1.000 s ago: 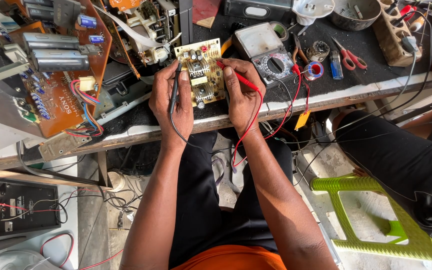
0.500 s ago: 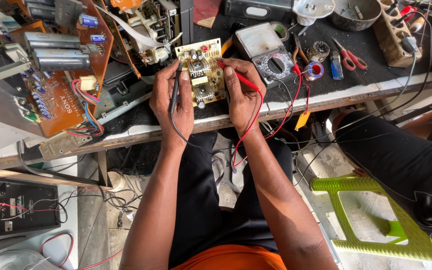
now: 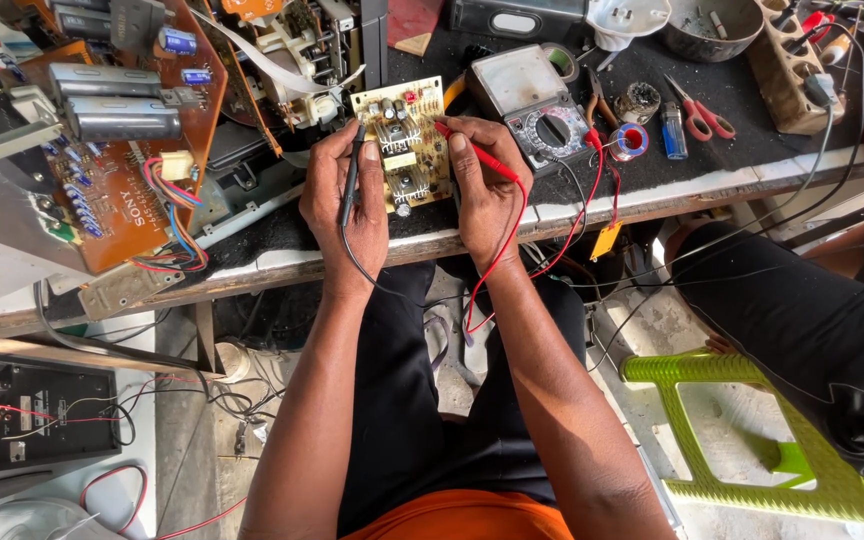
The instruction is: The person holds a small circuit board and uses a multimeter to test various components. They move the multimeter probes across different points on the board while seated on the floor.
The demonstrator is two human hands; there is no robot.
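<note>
Cluttered workbench (image 3: 712, 185), dark matted top with a pale chipped front edge, is carrying the work. Small cream circuit board (image 3: 402, 145), rectangular and studded with components, is lying flat near the bench's front edge between both hands. Left hand (image 3: 342, 205) is resting its heel on the bench, fingers curled closed around a thin black probe (image 3: 352, 175) whose tip is touching the board's left edge. Right hand (image 3: 487, 195) is pinching a slim red probe (image 3: 472, 155), tip meeting the board's upper right corner. Analog multimeter (image 3: 537, 110), grey, boxy, with a round dial, is sitting just beside the right hand. Large brown circuit board (image 3: 117, 170) is standing tilted at left. Red-handled scissors (image 3: 697, 105) are lying farther right, beside another person's dark-trousered leg (image 3: 802, 320).
</note>
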